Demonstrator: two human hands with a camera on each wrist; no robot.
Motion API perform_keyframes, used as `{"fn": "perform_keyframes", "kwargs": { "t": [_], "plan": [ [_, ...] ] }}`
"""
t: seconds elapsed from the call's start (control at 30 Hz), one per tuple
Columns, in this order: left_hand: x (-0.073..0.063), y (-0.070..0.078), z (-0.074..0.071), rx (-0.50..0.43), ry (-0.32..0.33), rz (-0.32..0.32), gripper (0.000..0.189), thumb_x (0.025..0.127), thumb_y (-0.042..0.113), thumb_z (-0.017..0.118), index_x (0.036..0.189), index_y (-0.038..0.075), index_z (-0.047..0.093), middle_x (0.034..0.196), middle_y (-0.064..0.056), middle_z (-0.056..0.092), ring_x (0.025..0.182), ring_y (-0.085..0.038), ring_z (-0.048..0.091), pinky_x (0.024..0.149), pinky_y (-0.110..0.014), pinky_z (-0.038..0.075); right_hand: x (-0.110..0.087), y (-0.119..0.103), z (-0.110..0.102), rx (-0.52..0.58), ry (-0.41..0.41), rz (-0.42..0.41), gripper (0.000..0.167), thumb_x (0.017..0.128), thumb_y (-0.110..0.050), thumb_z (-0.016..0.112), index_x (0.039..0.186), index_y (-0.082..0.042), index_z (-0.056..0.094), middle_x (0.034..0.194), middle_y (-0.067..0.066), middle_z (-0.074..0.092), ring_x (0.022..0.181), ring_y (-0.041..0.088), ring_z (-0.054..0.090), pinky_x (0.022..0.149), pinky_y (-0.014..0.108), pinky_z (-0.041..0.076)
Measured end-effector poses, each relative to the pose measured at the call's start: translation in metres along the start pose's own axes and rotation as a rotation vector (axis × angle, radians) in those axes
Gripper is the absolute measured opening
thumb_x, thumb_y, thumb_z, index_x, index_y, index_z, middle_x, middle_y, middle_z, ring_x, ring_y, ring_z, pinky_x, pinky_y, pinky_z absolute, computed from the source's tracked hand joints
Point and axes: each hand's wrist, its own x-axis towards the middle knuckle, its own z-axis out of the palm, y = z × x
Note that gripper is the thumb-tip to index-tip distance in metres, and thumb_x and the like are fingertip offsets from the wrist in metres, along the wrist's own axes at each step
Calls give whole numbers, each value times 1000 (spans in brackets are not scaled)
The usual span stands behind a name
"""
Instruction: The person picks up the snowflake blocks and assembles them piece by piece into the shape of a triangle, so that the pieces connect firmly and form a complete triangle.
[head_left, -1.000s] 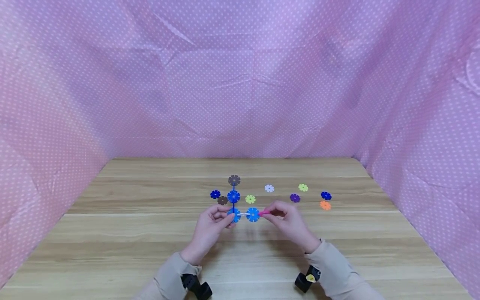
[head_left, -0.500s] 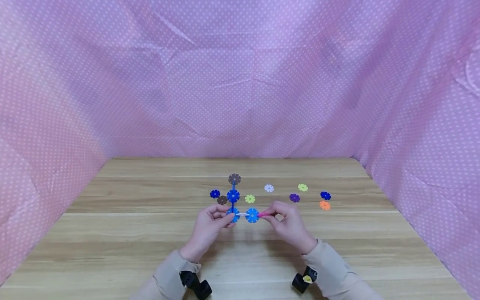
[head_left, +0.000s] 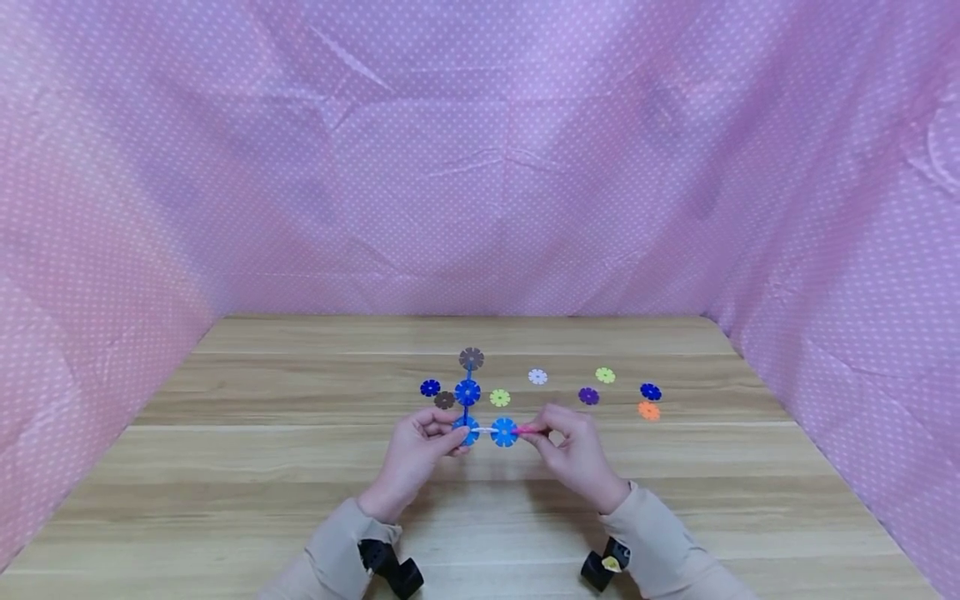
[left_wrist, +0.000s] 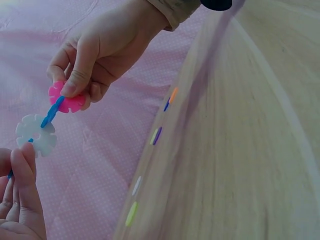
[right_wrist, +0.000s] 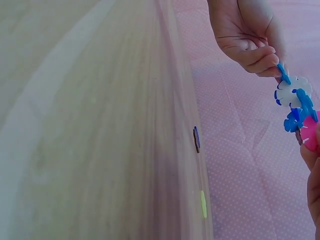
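My left hand (head_left: 420, 450) pinches a light blue interlocking disc (head_left: 472, 437) with notched edges, partly covered by the thumb. A white disc (left_wrist: 42, 145) links it to a second light blue disc (head_left: 504, 442). From the held disc a branch runs away from me, through a dark blue disc (head_left: 468, 392) to a brown disc (head_left: 471, 359) at its end. My right hand (head_left: 577, 454) pinches a pink disc (left_wrist: 74, 103) between thumb and fingers. The pink disc's edge sits in the second light blue disc, at right angles to it. Both hands hold this chain above the table.
Loose discs lie on the wooden table (head_left: 480, 533): blue (head_left: 430, 388), brown (head_left: 444, 401) and yellow-green (head_left: 499, 398) behind the hands. Farther right are white (head_left: 537, 377), purple (head_left: 588, 396), yellow-green, blue and orange (head_left: 648, 410) ones. Pink dotted cloth (head_left: 480, 208) surrounds the table.
My right hand has shifted slightly left, and the pink disc now overlaps more of the second light blue disc. The left hand keeps its hold; the brown end of the chain has swung slightly right.
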Motion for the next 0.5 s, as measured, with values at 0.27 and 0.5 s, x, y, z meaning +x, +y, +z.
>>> {"fn": "perform_keyframes", "kwargs": {
  "t": [0.27, 0.5],
  "plan": [
    [0, -2, 0, 19, -18, -6, 21, 86, -2, 65, 106, -7, 60, 83, -11, 68, 72, -15, 67, 71, -28, 58, -1, 7, -6, 3, -92, 73, 12, 81, -1, 71, 86, -12, 71, 83, 1, 70, 77, 10, 64, 70, 25, 55],
    [0, -4, 0, 28, -19, 8, 21, 86, -3, 64, 106, -7, 59, 83, -12, 68, 73, -18, 68, 73, -32, 58, -4, 9, -13, 9, -176, 190, 12, 84, -5, 69, 94, -11, 70, 89, -2, 70, 82, 7, 63, 71, 29, 56]
  ]
}}
